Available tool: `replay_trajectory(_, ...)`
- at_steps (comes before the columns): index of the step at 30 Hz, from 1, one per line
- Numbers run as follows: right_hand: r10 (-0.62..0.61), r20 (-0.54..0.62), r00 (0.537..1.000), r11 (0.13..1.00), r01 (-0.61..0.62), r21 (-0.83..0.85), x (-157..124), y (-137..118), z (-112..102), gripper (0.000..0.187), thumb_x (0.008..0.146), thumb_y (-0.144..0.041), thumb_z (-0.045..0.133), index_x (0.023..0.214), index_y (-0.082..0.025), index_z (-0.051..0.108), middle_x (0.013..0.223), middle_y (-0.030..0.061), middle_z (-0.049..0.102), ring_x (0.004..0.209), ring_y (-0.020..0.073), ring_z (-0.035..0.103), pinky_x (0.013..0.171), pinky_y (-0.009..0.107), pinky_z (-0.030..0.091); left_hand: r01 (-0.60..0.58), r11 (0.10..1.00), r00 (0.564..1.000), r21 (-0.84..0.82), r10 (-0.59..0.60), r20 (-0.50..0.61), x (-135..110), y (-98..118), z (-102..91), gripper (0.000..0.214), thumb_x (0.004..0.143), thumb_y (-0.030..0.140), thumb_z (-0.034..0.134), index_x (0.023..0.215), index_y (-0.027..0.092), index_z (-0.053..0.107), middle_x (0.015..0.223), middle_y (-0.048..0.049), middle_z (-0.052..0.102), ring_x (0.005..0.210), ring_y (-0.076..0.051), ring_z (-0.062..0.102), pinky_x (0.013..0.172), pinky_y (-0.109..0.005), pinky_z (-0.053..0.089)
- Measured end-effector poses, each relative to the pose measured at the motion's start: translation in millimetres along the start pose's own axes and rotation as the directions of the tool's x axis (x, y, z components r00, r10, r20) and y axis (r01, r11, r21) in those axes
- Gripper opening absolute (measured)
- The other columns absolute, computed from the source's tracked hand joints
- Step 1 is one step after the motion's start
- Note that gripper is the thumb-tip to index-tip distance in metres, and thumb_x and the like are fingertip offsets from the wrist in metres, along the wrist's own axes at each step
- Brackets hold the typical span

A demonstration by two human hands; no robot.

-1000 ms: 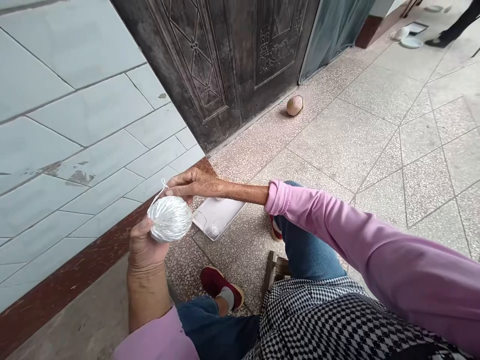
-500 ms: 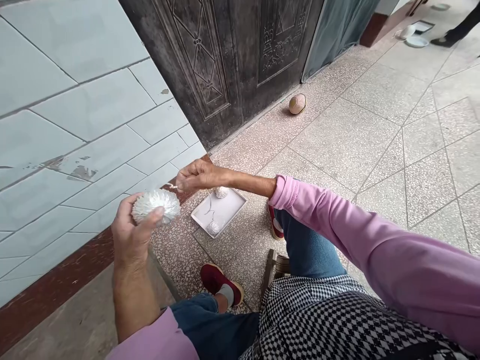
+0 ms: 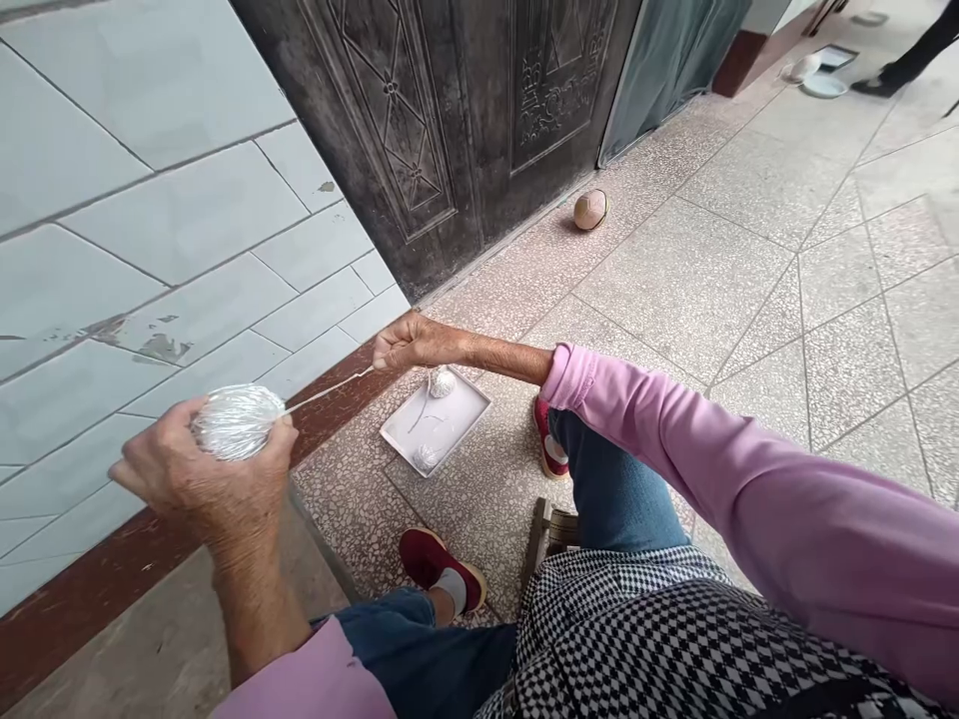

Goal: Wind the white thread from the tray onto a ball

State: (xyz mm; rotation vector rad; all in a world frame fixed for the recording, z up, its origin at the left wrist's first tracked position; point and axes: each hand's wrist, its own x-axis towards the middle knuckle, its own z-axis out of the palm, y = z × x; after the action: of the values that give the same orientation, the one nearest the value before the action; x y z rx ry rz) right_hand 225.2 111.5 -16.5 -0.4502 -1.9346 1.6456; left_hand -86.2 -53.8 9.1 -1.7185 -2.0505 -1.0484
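Note:
My left hand (image 3: 217,479) is wrapped around a shiny white ball of yarn (image 3: 238,421), thumb on its near right side. From the ball a taut white strand (image 3: 330,389) runs up and right to my right hand (image 3: 416,342), whose fingers are pinched closed on it. A loose end of the strand hangs below the right hand over a shallow white tray (image 3: 390,434) on the floor. In that tray sit two smaller white balls, one at the back (image 3: 443,383) and one at the front (image 3: 426,457).
A brown ball (image 3: 591,210) lies on the speckled floor by the dark carved door (image 3: 479,130). The tiled wall (image 3: 187,210) rises close on the left. A low stool (image 3: 550,534) shows between my legs. At the far right are a pale dish (image 3: 824,86) and a person's leg (image 3: 918,60).
My left hand has moved left with the yarn ball and turned it. My right hand has shifted slightly right and up, so the strand between them is now longer and taut.

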Motion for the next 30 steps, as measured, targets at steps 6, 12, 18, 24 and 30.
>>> replay_trajectory(6,0.203,-0.093,0.975,0.979,-0.201,0.027,-18,-5,-21,0.027,0.114,-0.006,0.075,0.091,-0.018,0.068,0.06,-0.0121,0.049,0.05,0.0062,0.034,0.049,0.017,0.027,0.055,0.998,0.997,0.025,-0.053,-0.055,-1,-15,-11.9,0.081,0.076,0.054,0.089,0.148,0.022,0.069,0.154,-0.0311,0.077,0.152,-0.068,0.066,0.129,-0.091,0.044)
replay_trajectory(12,0.253,-0.02,0.967,0.919,-0.247,-0.307,-25,-26,-29,0.022,0.103,0.013,0.082,0.105,-0.008,0.088,0.096,0.0021,0.09,0.084,0.0088,0.076,0.08,0.018,0.059,-0.003,0.998,0.999,-0.055,0.001,-0.038,-5,11,5.3,0.072,0.078,0.057,0.088,0.139,0.024,0.07,0.143,-0.0257,0.078,0.143,-0.061,0.071,0.131,-0.085,0.045)
replay_trajectory(18,-0.01,-0.222,0.975,0.953,-0.058,-0.297,-18,-44,23,0.029,0.118,0.001,0.08,0.139,-0.013,0.094,0.144,0.0113,0.097,0.135,0.0232,0.09,0.126,0.036,0.068,0.059,0.992,0.998,-0.111,-0.06,-0.012,2,29,16.0,0.068,0.071,0.05,0.09,0.131,0.027,0.066,0.142,-0.021,0.074,0.145,-0.056,0.065,0.135,-0.083,0.041)
replay_trajectory(24,0.143,-0.344,0.928,0.99,-0.129,0.065,-8,-48,45,0.015,0.124,-0.028,0.092,0.133,-0.017,0.091,0.135,0.0092,0.097,0.127,0.0231,0.091,0.108,0.03,0.078,0.094,0.988,0.995,-0.123,-0.096,-0.007,5,31,19.4,0.069,0.07,0.052,0.088,0.13,0.028,0.065,0.146,-0.0229,0.076,0.147,-0.059,0.067,0.134,-0.081,0.044)
replay_trajectory(30,0.49,-0.224,0.843,0.779,-0.307,0.546,-6,-62,45,0.019,0.12,-0.015,0.094,0.106,-0.015,0.081,0.107,0.006,0.092,0.092,0.0139,0.09,0.077,0.018,0.074,0.125,0.985,0.991,-0.117,-0.129,-0.033,5,30,17.8,0.073,0.068,0.046,0.089,0.135,0.028,0.065,0.147,-0.0213,0.074,0.145,-0.058,0.065,0.133,-0.081,0.044)
